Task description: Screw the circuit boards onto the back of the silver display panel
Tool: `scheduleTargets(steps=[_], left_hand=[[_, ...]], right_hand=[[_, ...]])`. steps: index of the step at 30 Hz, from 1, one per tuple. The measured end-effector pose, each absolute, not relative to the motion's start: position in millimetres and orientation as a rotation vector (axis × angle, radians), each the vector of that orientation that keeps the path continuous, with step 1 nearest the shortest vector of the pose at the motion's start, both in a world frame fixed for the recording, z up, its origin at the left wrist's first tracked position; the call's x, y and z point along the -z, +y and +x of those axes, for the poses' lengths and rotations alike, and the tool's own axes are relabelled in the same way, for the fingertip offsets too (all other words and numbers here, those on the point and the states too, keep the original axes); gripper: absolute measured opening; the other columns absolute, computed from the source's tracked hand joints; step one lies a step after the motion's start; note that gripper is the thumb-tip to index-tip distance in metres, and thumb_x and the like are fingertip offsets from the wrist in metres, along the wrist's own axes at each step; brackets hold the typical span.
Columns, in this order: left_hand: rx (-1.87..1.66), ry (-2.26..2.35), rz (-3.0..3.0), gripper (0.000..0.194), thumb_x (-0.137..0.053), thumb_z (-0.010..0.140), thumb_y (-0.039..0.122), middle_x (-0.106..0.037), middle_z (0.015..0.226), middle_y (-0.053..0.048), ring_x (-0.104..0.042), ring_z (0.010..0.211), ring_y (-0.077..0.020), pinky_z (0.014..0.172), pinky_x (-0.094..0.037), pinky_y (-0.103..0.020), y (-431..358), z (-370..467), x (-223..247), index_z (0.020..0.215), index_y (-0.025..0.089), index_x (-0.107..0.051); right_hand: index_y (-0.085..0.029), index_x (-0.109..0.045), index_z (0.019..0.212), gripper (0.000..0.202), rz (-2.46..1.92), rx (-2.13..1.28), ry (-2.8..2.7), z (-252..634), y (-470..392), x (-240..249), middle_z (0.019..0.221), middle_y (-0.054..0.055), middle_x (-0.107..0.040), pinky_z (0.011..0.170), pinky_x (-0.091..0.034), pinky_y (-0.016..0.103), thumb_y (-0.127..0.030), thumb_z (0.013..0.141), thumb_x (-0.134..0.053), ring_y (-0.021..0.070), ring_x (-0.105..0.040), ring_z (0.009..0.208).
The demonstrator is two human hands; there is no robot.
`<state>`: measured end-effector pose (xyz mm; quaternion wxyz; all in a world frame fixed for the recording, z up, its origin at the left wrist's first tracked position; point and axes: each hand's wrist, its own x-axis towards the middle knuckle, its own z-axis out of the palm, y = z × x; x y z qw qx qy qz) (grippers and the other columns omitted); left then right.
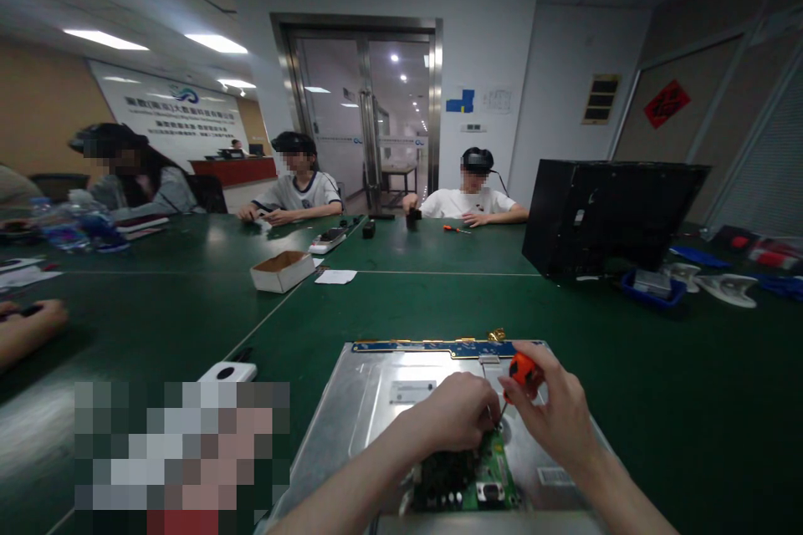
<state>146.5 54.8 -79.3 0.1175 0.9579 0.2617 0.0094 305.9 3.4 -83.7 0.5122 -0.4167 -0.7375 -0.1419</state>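
The right hand [555, 410] pinches an orange screwdriver [522, 372] at the near green board [500, 460]. The curled left hand [461, 411] hides some of it; I can't tell what it holds. Farther: small box [269, 281] left, big black case [602, 213] right.

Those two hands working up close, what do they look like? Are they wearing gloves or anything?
No gloves! The left hand and the right hand are both bare. No watch or bracelet shows at either wrist, and no sleeve shows on the forearms. I can't see any cables or markings on them. Some fingertips are hidden.
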Motion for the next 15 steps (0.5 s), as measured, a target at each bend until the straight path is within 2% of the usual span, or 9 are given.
scheduleTargets(steps=[5, 11, 15], left_hand=[[0.003, 0.783, 2.792, 0.021, -0.06, 0.069, 0.007, -0.069, 0.076, -0.002, -0.06, 0.067, -0.0172, 0.052, -0.033, -0.023, 54.0, 146.2, 77.2, 0.083, 0.019, -0.07], [0.03, 0.822, 2.757, 0.02, -0.06, 0.069, 0.006, -0.07, 0.079, -0.002, -0.062, 0.069, -0.0176, 0.056, -0.037, -0.022, 53.4, 147.2, 74.8, 0.08, 0.02, -0.07], [0.019, 0.795, 2.755, 0.02, -0.061, 0.07, 0.008, -0.071, 0.083, -0.003, -0.063, 0.072, -0.0189, 0.058, -0.039, -0.023, 55.2, 147.0, 77.7, 0.084, 0.019, -0.071]], right_hand=[[-0.019, -0.045, 0.111, 0.026, -1.044, 0.305, -1.729, 304.5, 2.2, 85.2, 0.074, 0.001, -0.06, 0.042, -0.044, 0.021, -0.039, 0.095, -0.049, 0.0104, -0.054, 0.046], [-0.019, -0.044, 0.11, 0.03, -1.073, 0.351, -1.656, 304.5, 3.4, 87.3, 0.065, -0.003, -0.056, 0.041, -0.042, 0.022, -0.045, 0.095, -0.049, 0.0118, -0.054, 0.045], [-0.02, -0.047, 0.113, 0.026, -1.034, 0.37, -1.743, 306.2, 2.7, 82.6, 0.066, -0.003, -0.056, 0.04, -0.039, 0.02, -0.04, 0.096, -0.048, 0.009, -0.049, 0.041]])
